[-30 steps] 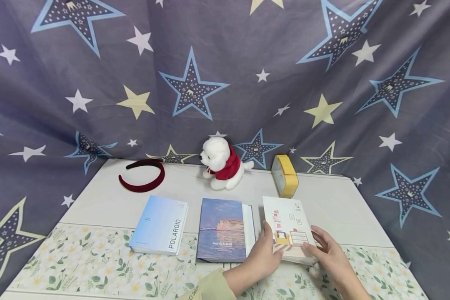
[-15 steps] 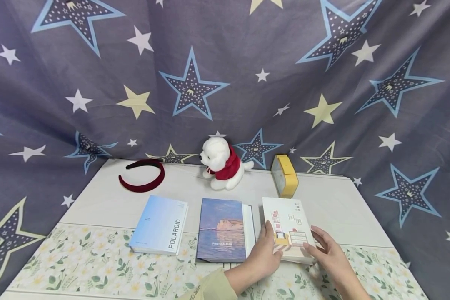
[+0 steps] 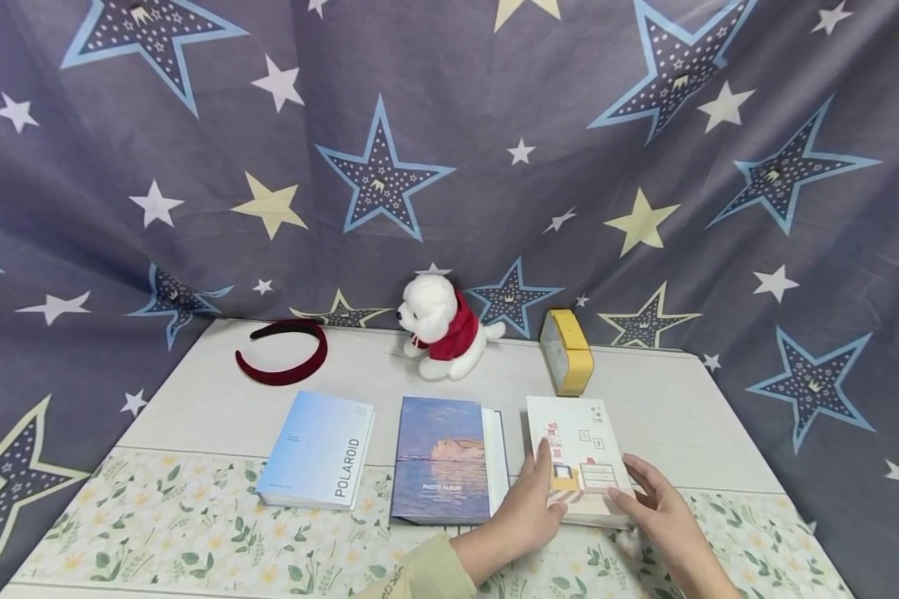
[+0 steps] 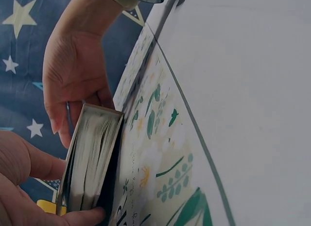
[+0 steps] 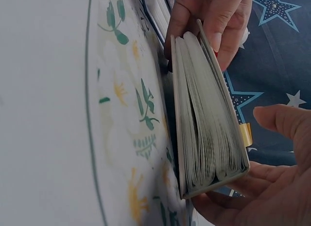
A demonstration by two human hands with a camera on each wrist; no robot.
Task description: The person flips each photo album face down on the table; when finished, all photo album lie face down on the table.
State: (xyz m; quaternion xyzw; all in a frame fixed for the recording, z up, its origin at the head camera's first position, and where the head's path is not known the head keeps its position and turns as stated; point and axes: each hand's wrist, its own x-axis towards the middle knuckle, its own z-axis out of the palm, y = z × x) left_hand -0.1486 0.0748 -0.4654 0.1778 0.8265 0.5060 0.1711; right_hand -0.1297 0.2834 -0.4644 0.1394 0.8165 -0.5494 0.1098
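Note:
A white photo album (image 3: 577,441), its cover printed with a small room scene, lies low over the table at the right. Its thick stack of sleeves (image 5: 209,109) shows between the covers in the right wrist view. My left hand (image 3: 528,503) holds the album's left side, thumb over the cover and a finger at the lower cover in the left wrist view. Along the right edge is my right hand (image 3: 663,507), fingertips right at the lower corner. Its thumb stands apart from the cover in the right wrist view.
A blue photo album (image 3: 438,462) lies just left of my left hand, and a pale-blue Polaroid album (image 3: 318,449) farther left. Behind them are a dark red headband (image 3: 285,374), a white plush dog (image 3: 442,329) in red and a yellow box-shaped object (image 3: 569,353), before a star-patterned curtain (image 3: 449,125).
The white album has settled slightly lower and nearer to me. My left forefinger has come up over its cover. The right hand has barely moved.

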